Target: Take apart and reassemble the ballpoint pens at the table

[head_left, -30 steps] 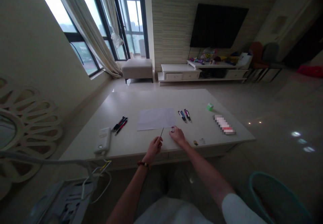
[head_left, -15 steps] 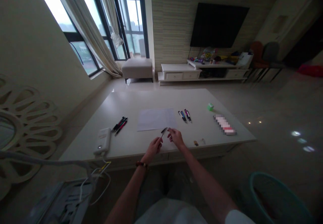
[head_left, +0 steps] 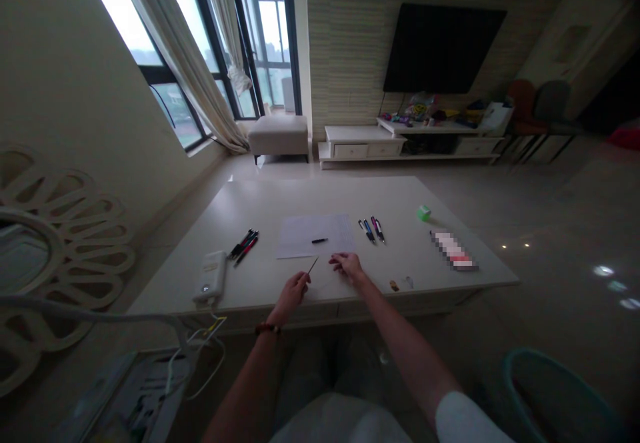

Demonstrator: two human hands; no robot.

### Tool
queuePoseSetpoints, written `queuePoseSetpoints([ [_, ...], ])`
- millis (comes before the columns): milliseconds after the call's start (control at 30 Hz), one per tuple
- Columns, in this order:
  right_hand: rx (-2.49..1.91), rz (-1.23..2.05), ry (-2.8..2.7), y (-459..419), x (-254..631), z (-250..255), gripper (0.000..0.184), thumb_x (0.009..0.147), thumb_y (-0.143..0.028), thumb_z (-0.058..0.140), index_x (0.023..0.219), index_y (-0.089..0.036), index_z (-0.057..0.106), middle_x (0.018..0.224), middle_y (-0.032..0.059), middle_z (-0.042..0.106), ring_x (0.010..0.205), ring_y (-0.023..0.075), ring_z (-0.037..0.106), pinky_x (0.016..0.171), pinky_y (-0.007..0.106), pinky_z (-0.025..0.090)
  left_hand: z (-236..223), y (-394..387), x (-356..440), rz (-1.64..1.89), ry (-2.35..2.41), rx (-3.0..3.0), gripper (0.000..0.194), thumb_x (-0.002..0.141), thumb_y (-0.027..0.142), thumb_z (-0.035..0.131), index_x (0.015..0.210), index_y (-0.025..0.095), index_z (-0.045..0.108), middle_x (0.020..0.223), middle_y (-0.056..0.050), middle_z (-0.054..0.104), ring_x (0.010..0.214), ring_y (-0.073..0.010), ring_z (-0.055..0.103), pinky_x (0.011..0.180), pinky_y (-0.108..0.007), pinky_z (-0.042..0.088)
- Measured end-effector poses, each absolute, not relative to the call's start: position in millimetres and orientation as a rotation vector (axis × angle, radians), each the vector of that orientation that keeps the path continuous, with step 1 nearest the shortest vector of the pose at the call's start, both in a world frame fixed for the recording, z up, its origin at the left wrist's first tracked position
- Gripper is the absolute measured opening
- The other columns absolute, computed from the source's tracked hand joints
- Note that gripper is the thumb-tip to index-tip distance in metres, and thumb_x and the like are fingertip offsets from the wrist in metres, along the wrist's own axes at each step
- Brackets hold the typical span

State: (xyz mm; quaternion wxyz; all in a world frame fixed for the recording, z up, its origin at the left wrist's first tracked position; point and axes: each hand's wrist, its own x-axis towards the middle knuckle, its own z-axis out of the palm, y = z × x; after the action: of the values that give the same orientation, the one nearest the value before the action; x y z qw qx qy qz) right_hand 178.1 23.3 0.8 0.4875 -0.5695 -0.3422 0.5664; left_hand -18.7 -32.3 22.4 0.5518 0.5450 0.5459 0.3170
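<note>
My left hand (head_left: 295,291) is closed on a thin, dark pen refill (head_left: 313,265), whose tip points up and away over the table's near part. To its right, my right hand (head_left: 349,268) hovers with fingers apart, holding nothing that I can see. Just beyond both hands, a short black pen part (head_left: 319,240) lies on the white sheet of paper (head_left: 293,233). Several pens (head_left: 373,228) are laid out right of the paper. Another bunch of black and red pens (head_left: 245,246) lies to its left.
On the white table (head_left: 320,193) are a white power strip (head_left: 211,276) at the left, a green cube (head_left: 424,212) and a blurred-out pinkish item (head_left: 453,250) at the right. Two small pieces (head_left: 395,286) lie near the front edge. A teal basket (head_left: 510,370) stands at lower right.
The black pen part, earlier between my hands, now lies on the paper. My left hand has drawn left and down with the refill, and my right hand's fingers have opened.
</note>
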Motion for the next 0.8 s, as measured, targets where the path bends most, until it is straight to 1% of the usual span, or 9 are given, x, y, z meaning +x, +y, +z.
queuePoseSetpoints([
  [133,-1.395,1.32,-0.841,17.5,177.8,0.2,0.025,0.069,-0.035,0.063,0.077,-0.012,0.059,0.055,0.0015,0.062,0.034,0.0052,0.046,0.033,0.015,0.028,25.6,-33.5,-19.3,0.705,1.274,1.352,0.033,0.076,0.05,0.04,0.074,0.018,0.046,0.049,0.009,0.034,0.039,-0.0042,0.028,0.039,-0.017,0.019],
  [200,-1.318,1.354,-0.922,3.1,175.9,-1.3,0.032,0.069,-0.042,0.062,0.081,-0.012,0.06,0.056,0.0002,0.061,0.033,0.0054,0.046,0.032,0.016,0.027,27.5,-33.8,-14.2,0.66,1.24,1.401,0.033,0.076,0.05,0.039,0.073,0.018,0.046,0.049,0.009,0.033,0.041,-0.0048,0.029,0.041,-0.017,0.02],
  [267,-1.197,1.436,-1.01,-13.1,170.7,-2.9,0.037,0.067,-0.047,0.063,0.083,-0.013,0.06,0.06,0.0009,0.063,0.036,0.0068,0.049,0.032,0.017,0.026,28.8,-32.9,-6.9,0.61,1.193,1.45,0.034,0.077,0.051,0.039,0.072,0.018,0.046,0.048,0.009,0.032,0.042,-0.0052,0.029,0.042,-0.018,0.021],
  [433,-1.102,1.45,-0.854,-26.2,164.1,-4.5,0.034,0.063,-0.045,0.067,0.072,-0.014,0.058,0.065,0.0028,0.064,0.04,0.0064,0.05,0.034,0.017,0.027,24.8,-28.7,2.4,0.54,1.142,1.56,0.038,0.079,0.052,0.037,0.076,0.017,0.051,0.048,0.009,0.032,0.044,-0.0064,0.03,0.044,-0.019,0.023],
  [500,-1.126,1.423,-0.729,-18.3,169.0,-3.7,0.031,0.062,-0.041,0.068,0.072,-0.014,0.058,0.066,0.0032,0.065,0.042,0.0062,0.051,0.035,0.016,0.028,20.5,-27.9,-3.2,0.582,1.25,1.618,0.036,0.08,0.051,0.037,0.082,0.017,0.053,0.049,0.008,0.036,0.046,-0.0076,0.035,0.046,-0.02,0.025],
  [567,-1.15,1.416,-0.668,-7.1,174.1,-2.3,0.028,0.062,-0.038,0.068,0.074,-0.013,0.059,0.07,0.0045,0.066,0.045,0.0067,0.053,0.037,0.016,0.031,16.6,-27.5,-12.3,0.644,1.405,1.685,0.033,0.08,0.047,0.039,0.084,0.018,0.053,0.052,0.006,0.044,0.05,-0.0089,0.041,0.049,-0.021,0.029],
  [667,-1.191,1.469,-0.738,7.9,176.6,-1.5,0.026,0.065,-0.034,0.065,0.078,-0.012,0.06,0.075,0.0077,0.067,0.048,0.0083,0.057,0.038,0.016,0.034,13.9,-26.1,-23.6,0.698,1.584,1.817,0.024,0.081,0.041,0.043,0.083,0.019,0.054,0.062,0.003,0.055,0.059,-0.0109,0.049,0.057,-0.022,0.034],
  [733,-1.275,1.429,-0.792,13.0,177.9,-4.4,0.027,0.067,-0.033,0.063,0.083,-0.012,0.059,0.069,0.0069,0.067,0.044,0.0089,0.056,0.037,0.016,0.034,13.9,-24.0,-25.5,0.708,1.614,1.946,0.018,0.08,0.036,0.049,0.082,0.02,0.056,0.071,0.0,0.06,0.066,-0.0121,0.052,0.062,-0.024,0.036],
  [800,-1.354,1.272,-0.833,12.7,184.0,-10.5,0.032,0.068,-0.034,0.061,0.091,-0.012,0.056,0.06,0.0027,0.064,0.038,0.0087,0.052,0.034,0.016,0.032,14.1,-20.4,-22.4,0.703,1.604,2.079,0.011,0.078,0.03,0.054,0.08,0.02,0.058,0.08,-0.002,0.061,0.074,-0.0135,0.054,0.068,-0.025,0.038],
])
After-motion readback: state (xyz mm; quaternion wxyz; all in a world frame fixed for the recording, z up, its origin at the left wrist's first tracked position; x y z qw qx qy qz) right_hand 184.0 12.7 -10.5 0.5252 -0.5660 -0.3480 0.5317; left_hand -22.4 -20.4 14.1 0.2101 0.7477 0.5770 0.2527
